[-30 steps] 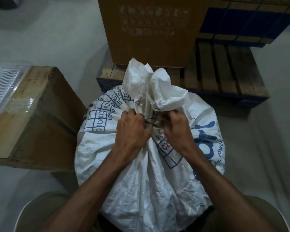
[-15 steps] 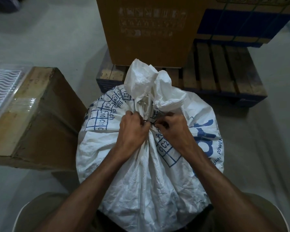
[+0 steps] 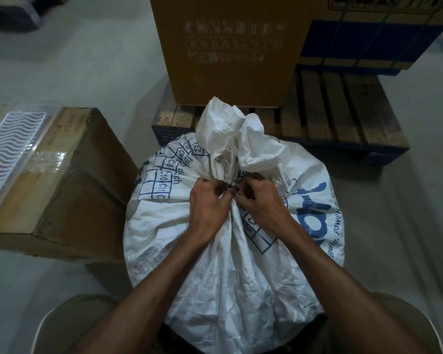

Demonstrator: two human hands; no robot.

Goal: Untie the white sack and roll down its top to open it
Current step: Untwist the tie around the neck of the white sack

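A full white woven sack [image 3: 223, 272] with blue print stands between my knees. Its top is gathered into a bunched neck [image 3: 230, 134] that sticks up, bound by a thin tie [image 3: 232, 189] at the neck's base. My left hand [image 3: 209, 205] pinches the tie from the left, fingers closed on it. From the right, my right hand [image 3: 260, 200] pinches the same spot, fingertips almost touching those of the left. The knot itself is mostly hidden by my fingers.
A taped cardboard box [image 3: 56, 180] with a clear plastic tray [image 3: 10, 149] on top stands close on the left. Behind the sack is a wooden pallet [image 3: 343, 118] carrying a tall brown carton [image 3: 230, 47] and a blue-banded carton [image 3: 368, 39]. Grey floor lies around.
Both hands have drawn closer together at the neck, fingertips working at the tie. The sack's bunched top has shifted slightly; it stays tied.
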